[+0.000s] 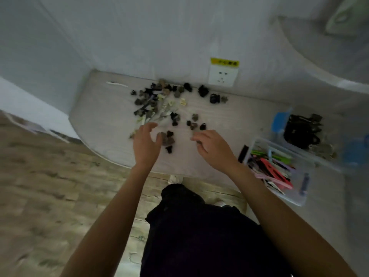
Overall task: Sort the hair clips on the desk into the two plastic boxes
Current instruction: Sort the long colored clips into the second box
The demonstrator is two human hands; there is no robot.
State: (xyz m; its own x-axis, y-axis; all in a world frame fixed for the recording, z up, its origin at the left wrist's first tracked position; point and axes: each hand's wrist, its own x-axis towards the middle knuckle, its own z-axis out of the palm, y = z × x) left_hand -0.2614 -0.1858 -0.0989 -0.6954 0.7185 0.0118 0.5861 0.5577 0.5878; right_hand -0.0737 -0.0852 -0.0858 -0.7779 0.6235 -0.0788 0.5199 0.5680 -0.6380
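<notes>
Currently, small claw clips [168, 139] are lying near-centre on the desk [103, 124]. Left hand [145, 142] is hovering spread; right hand [212, 146] is curling loosely, contents indiscernible. Gather by type before carrying right to the boxes [299, 198].

A white wall socket plate [222, 76] with a yellow label strip [224, 62] above it sits on the pale wall behind the desk. Below lies a worn wood-pattern floor [46, 188]. A thin white stick [116, 84] rests at the desk's far left corner.
</notes>
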